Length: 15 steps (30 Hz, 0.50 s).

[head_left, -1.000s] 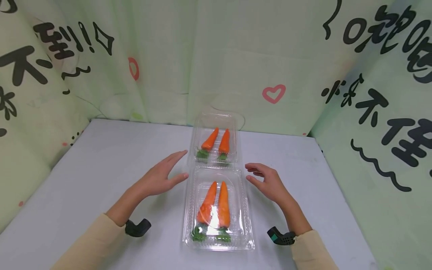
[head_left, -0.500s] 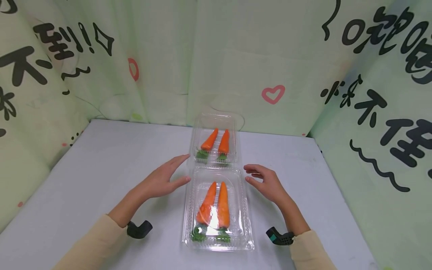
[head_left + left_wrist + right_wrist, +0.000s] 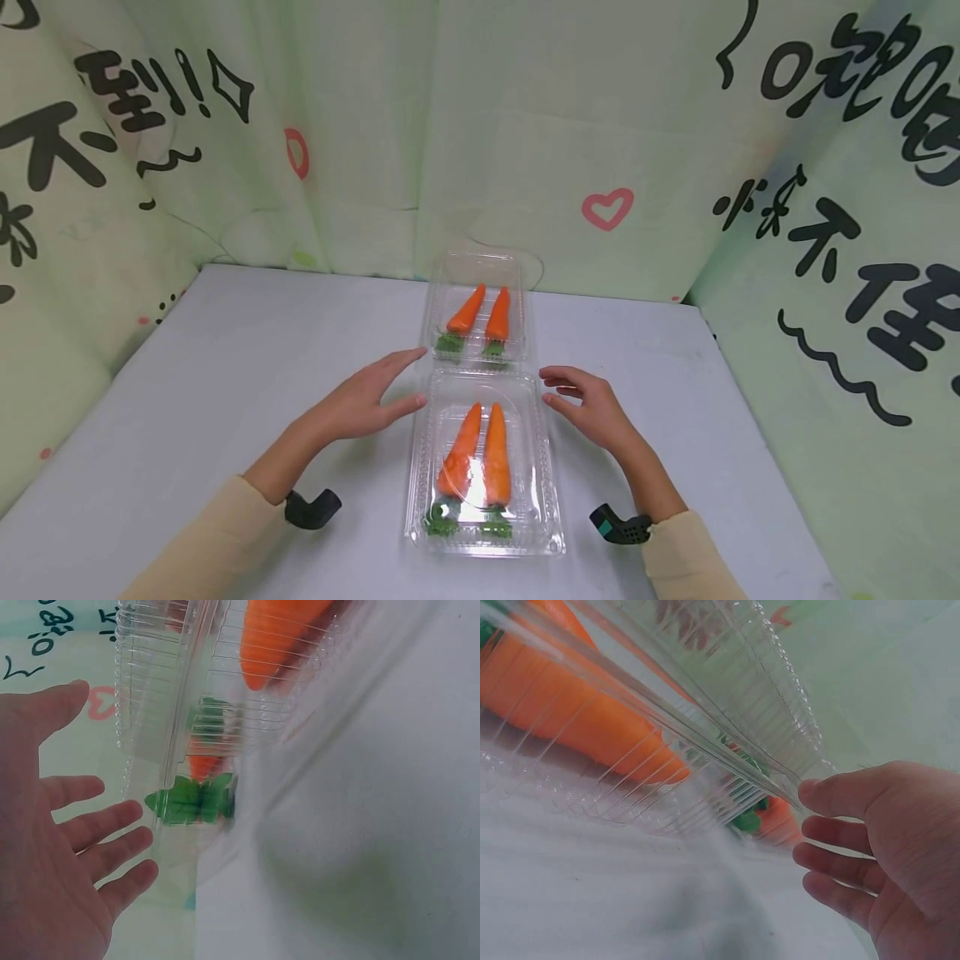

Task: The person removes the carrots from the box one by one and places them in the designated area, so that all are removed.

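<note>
A clear plastic clamshell box lies at the table's middle front, its lid apparently down. Inside are two orange carrots, the left carrot and the right carrot, green tops toward me. My left hand is beside the box's far left corner, thumb and fingers spread and holding nothing; the left wrist view shows the palm and extended fingers. At the far right side, my right hand has loosely bent fingers. Its thumb is close to the rim in the right wrist view; whether they touch I cannot tell.
Directly behind stands a second clear box with two more carrots, near the table's back edge. A pale green curtain with black lettering surrounds the white table. Both wrists wear black cameras.
My left hand has moved slightly right and toward me, nearer the front box. The right hand has shifted slightly left. Boxes and carrots have stayed put.
</note>
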Available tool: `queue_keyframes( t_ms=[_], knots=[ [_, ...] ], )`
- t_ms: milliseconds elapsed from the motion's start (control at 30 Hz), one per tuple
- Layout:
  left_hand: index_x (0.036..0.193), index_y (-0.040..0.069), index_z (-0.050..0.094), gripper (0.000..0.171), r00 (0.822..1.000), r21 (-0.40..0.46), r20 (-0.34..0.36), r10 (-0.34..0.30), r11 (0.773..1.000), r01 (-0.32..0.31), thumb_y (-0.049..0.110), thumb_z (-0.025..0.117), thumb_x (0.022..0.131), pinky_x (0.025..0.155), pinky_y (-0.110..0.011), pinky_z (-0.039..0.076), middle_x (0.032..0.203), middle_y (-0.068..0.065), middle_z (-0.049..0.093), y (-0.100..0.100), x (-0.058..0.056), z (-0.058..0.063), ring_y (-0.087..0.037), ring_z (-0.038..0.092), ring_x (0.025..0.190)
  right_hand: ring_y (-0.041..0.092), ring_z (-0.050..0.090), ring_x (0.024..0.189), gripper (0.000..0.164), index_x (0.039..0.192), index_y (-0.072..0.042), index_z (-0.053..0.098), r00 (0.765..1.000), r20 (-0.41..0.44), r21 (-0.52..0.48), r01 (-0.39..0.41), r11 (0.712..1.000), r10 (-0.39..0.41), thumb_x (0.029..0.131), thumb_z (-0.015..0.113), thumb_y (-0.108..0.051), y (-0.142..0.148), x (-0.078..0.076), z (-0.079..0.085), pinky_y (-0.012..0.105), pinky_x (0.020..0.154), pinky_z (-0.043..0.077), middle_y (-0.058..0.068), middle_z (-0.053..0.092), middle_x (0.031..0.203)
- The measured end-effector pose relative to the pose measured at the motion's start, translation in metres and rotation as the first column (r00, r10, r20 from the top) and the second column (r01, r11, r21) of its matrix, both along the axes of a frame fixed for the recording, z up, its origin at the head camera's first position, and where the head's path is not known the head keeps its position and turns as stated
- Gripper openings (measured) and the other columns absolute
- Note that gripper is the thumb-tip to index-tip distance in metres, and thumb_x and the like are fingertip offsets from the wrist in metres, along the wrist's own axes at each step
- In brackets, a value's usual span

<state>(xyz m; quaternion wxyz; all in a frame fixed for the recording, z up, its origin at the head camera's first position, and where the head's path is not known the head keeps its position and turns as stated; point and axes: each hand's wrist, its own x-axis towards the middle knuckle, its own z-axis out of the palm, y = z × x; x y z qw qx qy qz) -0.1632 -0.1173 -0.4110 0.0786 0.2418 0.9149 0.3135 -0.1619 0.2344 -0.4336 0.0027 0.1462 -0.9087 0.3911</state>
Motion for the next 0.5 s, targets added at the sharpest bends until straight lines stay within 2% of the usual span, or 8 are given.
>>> queue_keyframes(
  t_ms=[333, 500],
  knots=[
    [0.152, 0.022, 0.031, 0.073, 0.998, 0.010, 0.049, -0.036, 0.999, 0.036, 0.052, 0.059, 0.090, 0.106, -0.057, 0.039, 0.155, -0.006, 0.036, 0.0044, -0.0014, -0.0059, -0.030, 0.036, 0.142, 0.030, 0.063, 0.111, 0.040, 0.127, -0.007, 0.060, 1.000, 0.016, -0.015, -0.005, 1.000, 0.005, 0.089, 0.069, -0.017, 0.0000, -0.0028, -0.0034, 0.044, 0.094, 0.051, 0.014, 0.065, 0.124],
    [0.151, 0.019, 0.033, 0.073, 0.997, 0.017, 0.055, -0.053, 0.998, 0.052, 0.051, 0.058, 0.091, 0.105, -0.056, 0.041, 0.154, -0.007, 0.039, 0.0065, -0.0009, -0.0084, -0.030, 0.040, 0.139, 0.031, 0.063, 0.112, 0.040, 0.127, -0.007, 0.060, 1.000, 0.026, -0.023, 0.000, 1.000, 0.001, 0.090, 0.069, -0.018, -0.0007, -0.0037, -0.0057, 0.044, 0.094, 0.051, 0.014, 0.064, 0.125]
  ],
)
